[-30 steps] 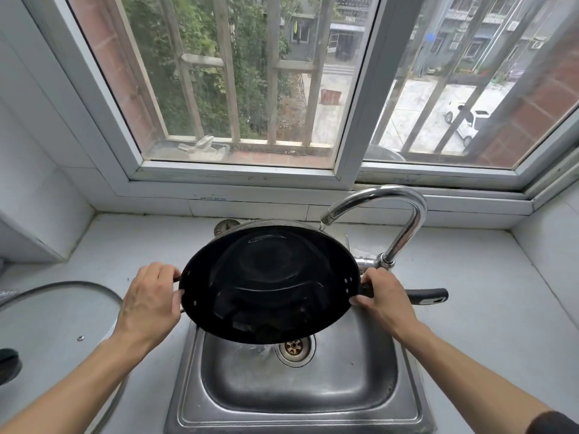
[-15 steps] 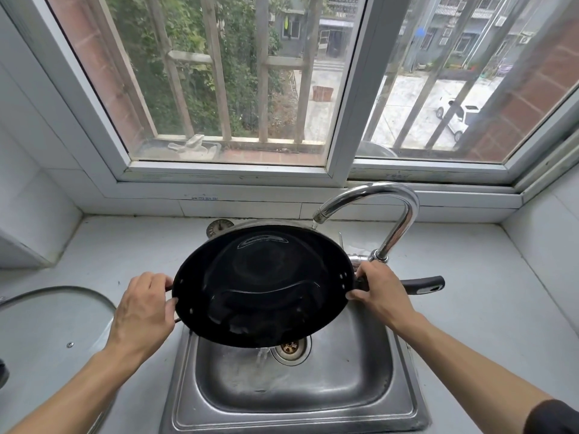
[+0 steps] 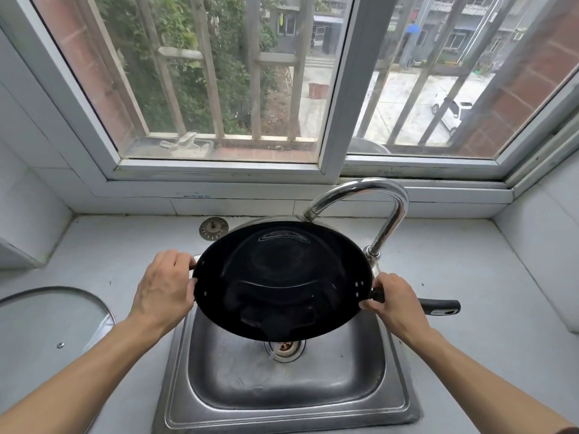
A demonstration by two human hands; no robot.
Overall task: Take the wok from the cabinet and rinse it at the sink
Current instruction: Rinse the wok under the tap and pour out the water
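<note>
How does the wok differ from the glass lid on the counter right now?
The wok is black and opaque; the glass lid is see-through with a metal rim. The wok is held tilted over the sink by the left hand and right hand; the lid lies flat on the counter, untouched. Both are round.

Both hands grip the black wok (image 3: 282, 278) over the sink (image 3: 282, 402), tipped toward me. Left hand (image 3: 163, 289) at 9 o'clock, right hand (image 3: 396, 303) at 3.

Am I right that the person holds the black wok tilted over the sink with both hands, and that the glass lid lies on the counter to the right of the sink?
Not quite: the head view shows the glass lid on the counter left of the sink. Both hands, left and right, do hold the tilted wok.
</note>
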